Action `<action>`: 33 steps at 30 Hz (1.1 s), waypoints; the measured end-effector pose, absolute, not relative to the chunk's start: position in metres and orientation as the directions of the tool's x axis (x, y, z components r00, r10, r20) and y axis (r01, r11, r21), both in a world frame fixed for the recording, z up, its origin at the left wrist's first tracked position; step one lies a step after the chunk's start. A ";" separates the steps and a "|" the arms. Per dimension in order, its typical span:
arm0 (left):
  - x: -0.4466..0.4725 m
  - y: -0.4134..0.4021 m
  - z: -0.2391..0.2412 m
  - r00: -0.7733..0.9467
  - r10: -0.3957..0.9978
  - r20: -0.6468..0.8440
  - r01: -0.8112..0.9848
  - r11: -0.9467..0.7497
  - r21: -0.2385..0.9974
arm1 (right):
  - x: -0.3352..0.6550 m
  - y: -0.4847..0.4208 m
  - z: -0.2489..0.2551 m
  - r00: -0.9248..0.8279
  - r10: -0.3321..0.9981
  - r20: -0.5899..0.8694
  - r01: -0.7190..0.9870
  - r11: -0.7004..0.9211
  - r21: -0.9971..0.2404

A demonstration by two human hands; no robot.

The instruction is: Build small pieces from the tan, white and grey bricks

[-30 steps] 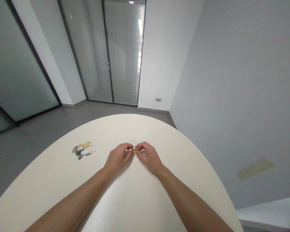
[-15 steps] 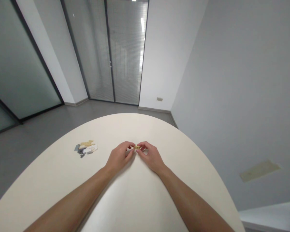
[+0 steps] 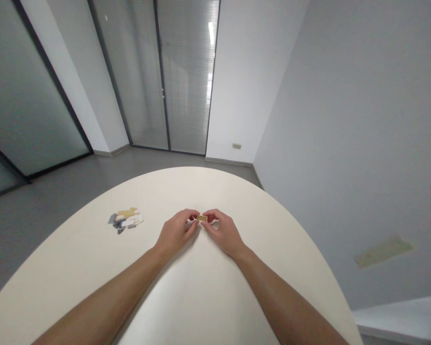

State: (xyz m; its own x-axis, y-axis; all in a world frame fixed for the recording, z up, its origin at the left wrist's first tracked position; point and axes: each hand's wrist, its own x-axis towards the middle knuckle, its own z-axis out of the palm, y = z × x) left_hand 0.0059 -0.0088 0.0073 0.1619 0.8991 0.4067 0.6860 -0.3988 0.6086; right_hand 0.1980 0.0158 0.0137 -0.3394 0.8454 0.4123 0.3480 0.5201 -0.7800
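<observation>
Between my two hands is a small yellow toy brick [image 3: 202,218], its hollow underside with round tubes turned towards me. My left hand [image 3: 178,230] pinches its left end between thumb and fingers. At the other end, my right hand [image 3: 223,231] grips it the same way. Both hands rest low over the white table [image 3: 201,297]. Fingertips cover the brick's ends, so its full length is hidden. Off to the left lies a small pile of toy bricks [image 3: 132,221] in tan, white and grey.
The round table's far edge curves beyond my hands, with grey floor [image 3: 79,184] past it. Glass doors [image 3: 183,86] with blinds stand ahead. A grey wall [image 3: 348,120] rises close on the right.
The yellow brick has tipped slightly, so more of its underside faces me. Both hands keep their hold in nearly the same place. The view has shifted a little.
</observation>
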 end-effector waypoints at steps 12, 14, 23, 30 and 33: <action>0.007 -0.006 0.004 0.150 0.898 0.413 0.686 -0.395 0.611 | 0.199 0.016 0.016 -0.341 0.845 0.411 0.325 0.517 -0.792; 0.007 -0.006 0.004 0.156 0.897 0.414 0.687 -0.399 0.607 | 0.199 0.016 0.015 -0.340 0.845 0.413 0.326 0.518 -0.791; 0.008 -0.009 0.008 0.172 0.894 0.414 0.686 -0.411 0.601 | 0.199 0.016 0.015 -0.331 0.836 0.438 0.350 0.540 -0.766; 0.008 -0.007 0.005 0.171 0.898 0.407 0.697 -0.402 0.594 | 0.200 0.017 0.013 -0.332 0.843 0.424 0.350 0.527 -0.774; 0.008 -0.007 0.005 0.175 0.894 0.413 0.699 -0.408 0.588 | 0.200 0.018 0.012 -0.332 0.847 0.415 0.353 0.519 -0.778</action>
State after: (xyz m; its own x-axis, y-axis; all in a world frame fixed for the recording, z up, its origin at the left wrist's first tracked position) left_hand 0.0081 -0.0066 0.0047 0.1748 0.8938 0.4131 0.6986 -0.4082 0.5877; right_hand 0.2000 0.0178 0.0121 -0.3318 0.8472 0.4150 0.3533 0.5195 -0.7780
